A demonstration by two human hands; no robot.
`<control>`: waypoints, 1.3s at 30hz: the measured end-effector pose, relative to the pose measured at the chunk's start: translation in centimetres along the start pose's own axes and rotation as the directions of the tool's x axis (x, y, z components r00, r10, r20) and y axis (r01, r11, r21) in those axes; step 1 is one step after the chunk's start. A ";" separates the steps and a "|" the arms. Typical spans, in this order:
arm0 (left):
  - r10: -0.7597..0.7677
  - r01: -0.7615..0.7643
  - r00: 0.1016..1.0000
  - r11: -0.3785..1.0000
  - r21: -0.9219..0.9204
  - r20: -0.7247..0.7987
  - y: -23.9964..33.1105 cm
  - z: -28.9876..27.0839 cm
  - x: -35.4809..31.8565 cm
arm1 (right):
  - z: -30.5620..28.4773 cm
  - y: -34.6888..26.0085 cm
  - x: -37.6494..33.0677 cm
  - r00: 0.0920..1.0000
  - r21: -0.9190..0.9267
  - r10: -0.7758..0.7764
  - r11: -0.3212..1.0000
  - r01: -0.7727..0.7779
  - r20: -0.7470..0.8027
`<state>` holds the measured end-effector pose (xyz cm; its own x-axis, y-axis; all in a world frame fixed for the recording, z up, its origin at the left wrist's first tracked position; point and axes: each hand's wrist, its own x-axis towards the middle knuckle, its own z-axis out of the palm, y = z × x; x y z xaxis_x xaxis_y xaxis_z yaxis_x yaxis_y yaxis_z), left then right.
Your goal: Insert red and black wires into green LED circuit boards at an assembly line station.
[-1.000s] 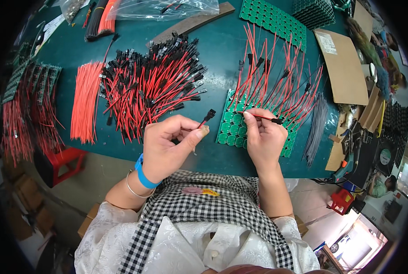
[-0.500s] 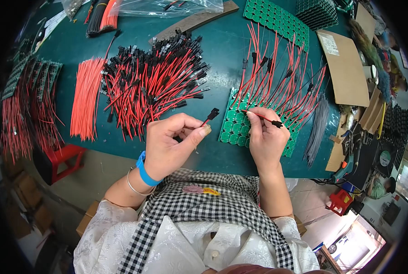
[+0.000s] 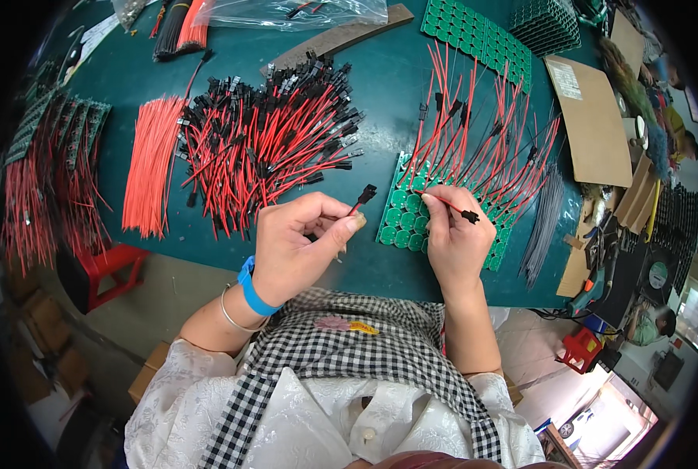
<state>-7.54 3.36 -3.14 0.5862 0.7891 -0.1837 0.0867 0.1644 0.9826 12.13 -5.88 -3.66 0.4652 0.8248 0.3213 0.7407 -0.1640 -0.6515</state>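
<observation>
single head-worn fisheye view, looking steeply down from above the person's chest onto the green table [image 3: 380, 86]. close range: both forearms enter from the lower edge. straight table edges bow toward the dark circular rim. no second view to compare.

A dark green counter [image 3: 380, 86] fills the room's middle. Below its left edge stands a red stool [image 3: 106, 270] on the brown floor [image 3: 169, 301]. Daylight comes from the lower right.

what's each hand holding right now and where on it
The left hand pinches a red wire lead just below its black connector. The right hand pinches another red lead mid-wire, short of its black plug.
</observation>
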 end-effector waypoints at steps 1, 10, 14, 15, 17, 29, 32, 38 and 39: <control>0.001 -0.002 1.000 0.999 -0.038 -0.029 0.0 0.2 0.1 | 0.0 0.0 -0.1 1.000 0.005 0.001 1.000 -0.001 -0.005; 0.030 -0.031 0.999 0.999 -0.014 -0.031 -0.1 0.1 0.2 | 0.2 0.6 0.1 0.998 0.068 0.045 0.997 -0.047 0.034; 0.040 -0.041 0.999 0.999 -0.031 -0.032 0.1 0.2 0.2 | 0.2 0.7 -0.1 0.999 0.110 0.050 0.993 -0.052 0.016; 0.039 -0.040 0.999 0.999 -0.027 -0.032 0.1 0.2 0.2 | 0.2 0.6 -0.1 0.998 0.112 0.059 0.992 -0.061 0.018; 0.036 -0.037 0.999 0.999 -0.023 -0.033 0.2 0.1 0.3 | 0.1 0.6 -0.1 0.998 0.117 0.067 0.991 -0.069 0.019; 0.043 -0.043 0.999 0.999 0.004 -0.030 -0.1 0.2 0.1 | 0.2 0.3 0.1 1.000 0.062 0.028 0.998 -0.028 0.002; 0.044 -0.043 0.999 0.999 0.019 -0.030 0.0 0.3 0.0 | 0.2 -0.1 0.3 1.000 0.002 0.018 1.000 -0.018 0.014; 0.024 -0.024 1.000 0.999 0.035 0.005 0.1 0.4 0.0 | 0.5 -0.1 0.6 0.999 -0.056 0.011 0.998 -0.008 0.050; 0.014 -0.015 0.999 0.998 0.053 0.030 0.2 0.2 0.0 | 0.5 -0.1 0.7 0.998 -0.061 0.019 0.998 -0.016 0.057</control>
<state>-7.37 3.24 -2.90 0.6112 0.7732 -0.1693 0.1201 0.1208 0.9854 12.17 -5.02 -3.70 0.4510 0.8510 0.2690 0.7614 -0.2096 -0.6135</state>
